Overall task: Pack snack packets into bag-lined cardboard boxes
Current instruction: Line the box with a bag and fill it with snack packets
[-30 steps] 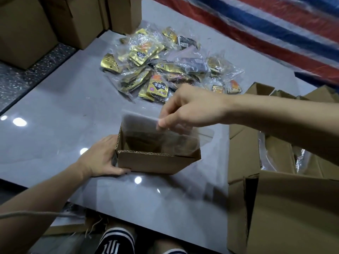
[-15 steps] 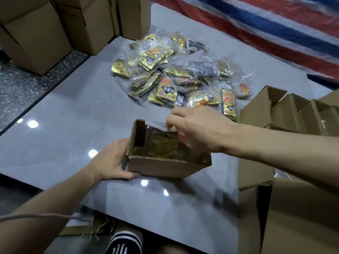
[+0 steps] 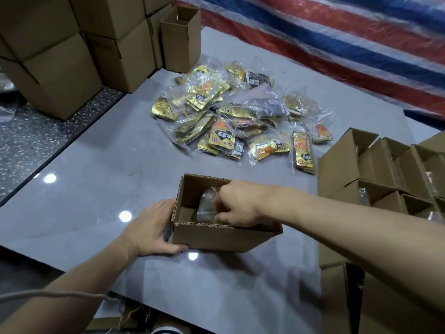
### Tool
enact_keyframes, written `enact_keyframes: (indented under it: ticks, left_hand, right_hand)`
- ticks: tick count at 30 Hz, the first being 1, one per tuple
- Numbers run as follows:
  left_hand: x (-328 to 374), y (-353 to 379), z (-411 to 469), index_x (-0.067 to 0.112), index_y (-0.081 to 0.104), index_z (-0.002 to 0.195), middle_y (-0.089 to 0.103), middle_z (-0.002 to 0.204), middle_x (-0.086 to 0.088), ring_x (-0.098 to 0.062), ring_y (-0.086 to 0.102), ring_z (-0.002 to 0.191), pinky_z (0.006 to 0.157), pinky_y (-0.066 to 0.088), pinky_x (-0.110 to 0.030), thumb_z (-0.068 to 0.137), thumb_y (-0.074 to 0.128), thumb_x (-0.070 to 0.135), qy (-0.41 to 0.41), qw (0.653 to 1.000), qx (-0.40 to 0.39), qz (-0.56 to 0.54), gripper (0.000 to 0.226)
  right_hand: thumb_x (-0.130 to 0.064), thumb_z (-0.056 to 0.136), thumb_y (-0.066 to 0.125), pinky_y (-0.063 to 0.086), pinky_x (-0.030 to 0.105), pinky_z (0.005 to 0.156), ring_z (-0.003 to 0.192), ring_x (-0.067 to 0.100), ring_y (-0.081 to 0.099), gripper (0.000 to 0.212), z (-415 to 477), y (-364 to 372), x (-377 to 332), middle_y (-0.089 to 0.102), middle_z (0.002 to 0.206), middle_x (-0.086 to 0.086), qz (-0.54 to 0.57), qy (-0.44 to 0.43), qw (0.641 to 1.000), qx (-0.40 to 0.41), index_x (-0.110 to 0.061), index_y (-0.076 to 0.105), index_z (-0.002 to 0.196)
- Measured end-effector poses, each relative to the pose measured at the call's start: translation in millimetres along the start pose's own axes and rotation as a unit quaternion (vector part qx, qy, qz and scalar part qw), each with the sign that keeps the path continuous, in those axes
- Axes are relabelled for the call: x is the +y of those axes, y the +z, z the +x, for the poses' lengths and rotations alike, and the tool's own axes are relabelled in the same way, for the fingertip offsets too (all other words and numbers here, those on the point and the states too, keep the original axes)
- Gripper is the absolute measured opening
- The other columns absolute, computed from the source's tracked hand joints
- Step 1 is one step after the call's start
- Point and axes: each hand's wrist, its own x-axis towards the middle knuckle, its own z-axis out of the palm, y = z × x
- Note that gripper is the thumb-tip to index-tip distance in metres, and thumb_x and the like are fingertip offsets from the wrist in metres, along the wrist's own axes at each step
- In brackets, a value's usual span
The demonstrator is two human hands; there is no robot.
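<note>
Risk, liner: clear plastic bag (image 3: 209, 206) could bunch in one corner of the small cardboard box (image 3: 218, 237) if it is pressed down unevenly, and packets would then sit on bare cardboard.
Risk, box: it looks light, so a hard push inside might slide or tip it unless the outer hand keeps bracing it.
Risk, film: thin plastic may tear on the raw corrugated rim, judging by how close the fingers work to that edge.
Right hand (image 3: 237, 204): reaches down inside the box, fingers curled and pinching the clear bag; whether anything else is in the grip cannot be told.
Left hand (image 3: 150, 229): lies open and flat against the outer left wall of the box, thumb along the near bottom edge, steadying it without clasping.
Box position: between the two hands, directly in front of the person, on the grey table (image 3: 84, 189).
Bag position: inside the box, under the right fingertips, crumpled toward the middle.
Snack packets (image 3: 231, 121): loose gold pile beyond both hands, well apart from the box, none visibly inside it yet.
Other open boxes (image 3: 385, 169): stand beyond the right forearm, some with plastic showing inside.
Stacked cartons (image 3: 72, 44): far past the left hand.
Step in hand: probably seating the liner before filling.
</note>
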Motion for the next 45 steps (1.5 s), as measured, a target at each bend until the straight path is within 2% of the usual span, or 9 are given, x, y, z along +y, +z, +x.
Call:
enact_keyframes:
  ticks: [3, 7, 14, 20, 25, 33, 38, 41, 45]
  left_hand:
    - [1, -1, 0, 0.026, 0.060, 0.120, 0.042, 0.112, 0.035, 0.007, 0.043, 0.103, 0.089, 0.041, -0.023, 0.063, 0.077, 0.072, 0.007, 1.000, 0.000, -0.004, 0.076]
    - [1, -1, -1, 0.029, 0.059, 0.116, 0.042, 0.111, 0.038, 0.007, 0.045, 0.101, 0.087, 0.041, -0.020, 0.063, 0.078, 0.070, 0.013, 1.000, 0.010, -0.016, 0.070]
    - [5, -4, 1, 0.052, 0.048, 0.107, 0.045, 0.111, 0.039, 0.012, 0.047, 0.102, 0.083, 0.038, -0.012, 0.061, 0.084, 0.063, 0.025, 0.999, 0.009, -0.036, 0.060]
    - [-1, -1, 1, 0.061, 0.040, 0.112, 0.044, 0.112, 0.037, 0.009, 0.047, 0.101, 0.080, 0.043, -0.024, 0.062, 0.082, 0.069, 0.032, 0.998, 0.004, -0.045, 0.066]
    - [-2, -3, 3, 0.052, 0.045, 0.109, 0.047, 0.109, 0.034, 0.007, 0.049, 0.098, 0.079, 0.042, -0.023, 0.063, 0.082, 0.067, 0.033, 0.998, 0.011, -0.059, 0.061]
    - [11, -12, -1, 0.035, 0.053, 0.132, 0.050, 0.126, 0.035, 0.006, 0.054, 0.116, 0.093, 0.046, -0.021, 0.051, 0.081, 0.056, -0.024, 0.993, 0.010, -0.114, 0.088]
    - [24, -19, 2, 0.022, 0.056, 0.128, 0.054, 0.121, 0.024, 0.004, 0.052, 0.111, 0.094, 0.041, -0.012, 0.055, 0.075, 0.060, -0.009, 0.995, 0.010, -0.095, 0.084]
    - [27, -19, 3, 0.027, 0.052, 0.128, 0.053, 0.116, 0.020, 0.004, 0.049, 0.107, 0.094, 0.039, -0.011, 0.056, 0.072, 0.063, -0.003, 0.996, 0.019, -0.082, 0.083]
    - [24, -18, 3, 0.040, 0.049, 0.125, 0.048, 0.123, 0.037, 0.013, 0.048, 0.109, 0.092, 0.040, -0.014, 0.056, 0.076, 0.061, 0.005, 0.996, 0.013, -0.093, 0.077]
  right_hand:
    - [-0.030, 0.095, 0.061, 0.042, 0.028, 0.059, 0.070, 0.025, 0.057, 0.031, 12, -9, -6, 0.055, 0.065, 0.000, 0.047, 0.037, 0.998, -0.007, -0.013, 0.060, 0.070]
    - [-0.024, 0.093, 0.057, 0.056, 0.037, 0.075, 0.083, 0.025, 0.065, 0.017, 13, -8, -9, 0.066, 0.083, 0.004, 0.166, 0.097, 0.981, 0.026, -0.013, 0.067, 0.084]
    - [-0.023, 0.091, 0.052, 0.052, 0.036, 0.065, 0.064, 0.021, 0.059, 0.026, -24, 7, -12, 0.066, 0.067, 0.010, 0.299, 0.105, 0.944, 0.089, -0.007, 0.066, 0.076]
    - [-0.018, 0.098, 0.059, 0.043, 0.018, 0.043, 0.051, 0.012, 0.059, 0.026, -39, -47, 40, 0.072, 0.070, 0.000, 0.560, 0.052, 0.764, 0.315, -0.014, 0.073, 0.076]
    - [-0.013, 0.093, 0.059, 0.039, 0.019, 0.044, 0.045, 0.011, 0.056, 0.019, 23, -57, 108, 0.069, 0.065, -0.001, 0.592, 0.201, 0.654, 0.425, -0.012, 0.070, 0.077]
    - [-0.002, 0.092, 0.059, 0.054, 0.031, 0.068, 0.079, 0.020, 0.062, 0.023, 100, 41, 178, 0.068, 0.097, 0.004, 0.392, 0.277, 0.854, 0.202, -0.011, 0.071, 0.109]
    - [-0.039, 0.094, 0.058, 0.051, 0.045, 0.098, 0.116, 0.030, 0.057, 0.047, 118, 60, 177, 0.056, 0.134, 0.010, 0.266, 0.306, 0.879, 0.250, -0.018, 0.056, 0.136]
    - [-0.060, 0.090, 0.057, 0.047, 0.042, 0.090, 0.117, 0.027, 0.052, 0.056, 122, 65, 172, 0.051, 0.129, 0.006, 0.199, 0.329, 0.889, 0.250, -0.022, 0.053, 0.132]
    - [-0.052, 0.096, 0.055, 0.047, 0.042, 0.090, 0.118, 0.027, 0.049, 0.040, 111, 75, 166, 0.049, 0.128, 0.006, 0.147, 0.341, 0.884, 0.283, -0.022, 0.062, 0.121]
